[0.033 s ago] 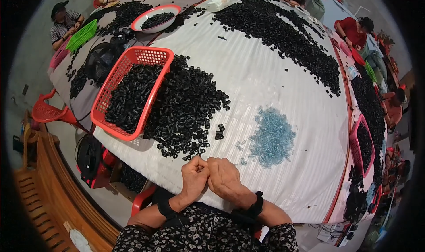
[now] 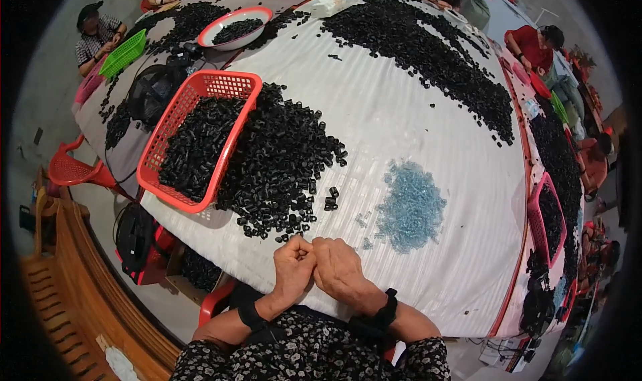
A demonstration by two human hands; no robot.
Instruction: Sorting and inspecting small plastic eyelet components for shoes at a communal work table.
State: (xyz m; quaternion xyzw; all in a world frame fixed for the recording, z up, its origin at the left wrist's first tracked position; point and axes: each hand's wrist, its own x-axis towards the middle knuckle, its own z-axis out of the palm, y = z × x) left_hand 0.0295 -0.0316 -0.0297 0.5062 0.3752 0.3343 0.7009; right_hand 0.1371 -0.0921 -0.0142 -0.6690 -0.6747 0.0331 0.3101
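My left hand (image 2: 293, 268) and my right hand (image 2: 338, 268) meet at the near edge of the table, fingertips pinched together. Whatever lies between the fingers is hidden or too small to make out. Just beyond my left hand spreads a heap of small black plastic pieces (image 2: 284, 160). It reaches back along a red-orange plastic basket (image 2: 249, 113), which holds more black pieces (image 2: 200, 143). Ahead and to the right of my right hand lies a pile of small, clear bluish pieces (image 2: 410, 207), apart from the black ones.
A white cloth (image 2: 374, 113) covers the table. Farther back are a long black heap (image 2: 428, 53), a red-rimmed white basin (image 2: 267, 13) and a black fan (image 2: 152, 93). A pink basket (image 2: 535, 214) stands at the right. Several people sit around, one in red (image 2: 535, 50). A wooden bench (image 2: 67, 274) is at left.
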